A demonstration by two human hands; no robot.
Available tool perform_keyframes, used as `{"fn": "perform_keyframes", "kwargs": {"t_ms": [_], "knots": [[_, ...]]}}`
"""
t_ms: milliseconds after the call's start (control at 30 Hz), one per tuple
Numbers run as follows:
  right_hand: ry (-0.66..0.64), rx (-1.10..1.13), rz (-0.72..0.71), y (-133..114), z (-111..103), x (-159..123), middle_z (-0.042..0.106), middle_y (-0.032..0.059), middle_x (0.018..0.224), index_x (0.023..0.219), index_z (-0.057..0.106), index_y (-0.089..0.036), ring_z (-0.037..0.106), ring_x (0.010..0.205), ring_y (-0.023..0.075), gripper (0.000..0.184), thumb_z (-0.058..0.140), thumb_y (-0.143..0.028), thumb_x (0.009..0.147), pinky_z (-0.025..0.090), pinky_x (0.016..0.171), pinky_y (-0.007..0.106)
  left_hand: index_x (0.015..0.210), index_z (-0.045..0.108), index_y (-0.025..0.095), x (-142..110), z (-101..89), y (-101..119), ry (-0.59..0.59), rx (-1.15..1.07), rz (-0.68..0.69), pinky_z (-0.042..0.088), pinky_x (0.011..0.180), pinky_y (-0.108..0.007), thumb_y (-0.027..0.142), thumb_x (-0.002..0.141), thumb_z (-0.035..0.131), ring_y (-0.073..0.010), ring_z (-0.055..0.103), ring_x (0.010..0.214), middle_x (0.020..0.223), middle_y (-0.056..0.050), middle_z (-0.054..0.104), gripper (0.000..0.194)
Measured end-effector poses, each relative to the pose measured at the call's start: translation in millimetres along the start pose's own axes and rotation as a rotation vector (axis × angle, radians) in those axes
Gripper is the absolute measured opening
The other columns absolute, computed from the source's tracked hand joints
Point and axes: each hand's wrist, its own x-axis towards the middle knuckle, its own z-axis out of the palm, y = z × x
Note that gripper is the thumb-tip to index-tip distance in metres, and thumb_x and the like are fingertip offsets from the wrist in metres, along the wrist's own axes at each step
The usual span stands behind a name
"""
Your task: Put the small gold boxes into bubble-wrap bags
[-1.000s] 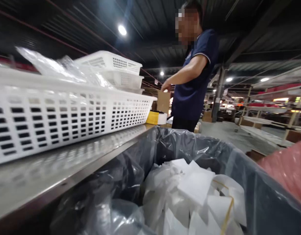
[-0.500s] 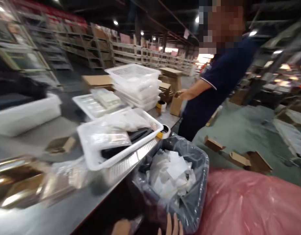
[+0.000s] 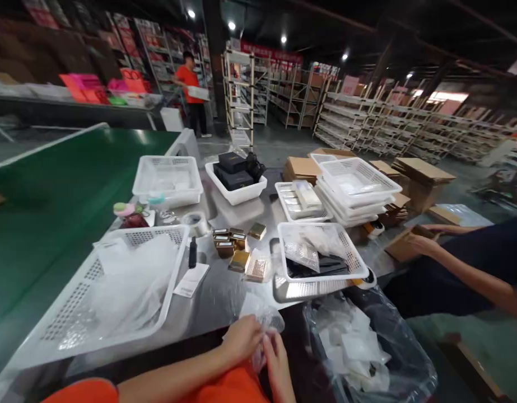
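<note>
My left hand (image 3: pixel 240 340) and my right hand (image 3: pixel 276 358) meet at the near edge of the steel table (image 3: pixel 224 294), both closed on a clear plastic bag (image 3: pixel 264 320) that bulges up between them. Just beyond the bag lie several small gold boxes (image 3: pixel 235 245). A white basket of clear bags (image 3: pixel 111 288) sits to my left, and another white basket (image 3: pixel 319 258) with bags and dark items sits to my right. A bin lined with a clear bag (image 3: pixel 367 341), holding white scraps, stands below the table at my right.
A co-worker's arm (image 3: pixel 455 268) reaches in from the right to a cardboard box (image 3: pixel 403 246). Stacked white baskets (image 3: pixel 353 187), a tray of black boxes (image 3: pixel 236 179), flat cartons (image 3: pixel 302 167) and a tape roll (image 3: pixel 194 223) fill the far table. A green belt (image 3: pixel 52 207) runs left. A person in orange (image 3: pixel 191 92) stands far back.
The view swung from the bin and the co-worker up and left to the table. My hands, barely seen before, now hold a clear bag at the table edge.
</note>
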Motion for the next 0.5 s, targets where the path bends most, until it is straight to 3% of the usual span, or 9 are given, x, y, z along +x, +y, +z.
{"fn": "perform_keyframes", "kwargs": {"t_ms": [100, 233, 367, 500], "knots": [[-0.044, -0.185, -0.134, -31, 17, 30, 0.070, 0.0064, 0.079, 0.078, 0.067, -0.020, 0.065, 0.078, 0.0242, 0.030, 0.061, -0.049, 0.074, 0.051, 0.074, 0.033, 0.081, 0.066, 0.020, -4, -19.9, -23, 0.082, -0.094, -0.028, 0.044, 0.080, -0.028, 0.023, 0.089, 0.043, -0.0216, 0.065, 0.093, 0.094, -0.008, 0.072, 0.024], [-0.076, -0.271, -0.115, -33, 32, 60, 0.066, 0.0033, 0.068, 0.067, 0.066, -0.020, 0.059, 0.068, 0.0204, 0.019, 0.061, -0.037, 0.072, 0.046, 0.065, 0.029, 0.095, 0.059, 0.020, 1, -46.3, -73, 0.247, -0.193, -0.175, 0.042, 0.070, -0.025, 0.022, 0.091, 0.040, -0.0176, 0.065, 0.081, 0.087, -0.004, 0.071, 0.020], [-0.118, -0.239, -0.018, -18, 57, 89, 0.064, 0.0026, 0.064, 0.073, 0.066, -0.018, 0.059, 0.061, 0.0190, 0.030, 0.059, -0.048, 0.074, 0.044, 0.052, 0.026, 0.087, 0.054, 0.021, 10, -74.8, -120, 0.355, -0.201, -0.312, 0.040, 0.065, -0.025, 0.026, 0.093, 0.037, -0.0161, 0.061, 0.071, 0.073, 0.000, 0.065, 0.020], [-0.065, -0.234, 0.032, -6, 71, 129, 0.072, 0.0098, 0.092, 0.097, 0.068, -0.016, 0.068, 0.077, 0.0230, 0.049, 0.057, -0.059, 0.076, 0.051, 0.055, 0.029, 0.080, 0.056, 0.021, 10, -96.2, -139, 0.402, -0.123, -0.374, 0.041, 0.074, -0.029, 0.034, 0.096, 0.032, -0.0210, 0.062, 0.088, 0.088, -0.006, 0.067, 0.032]]}}
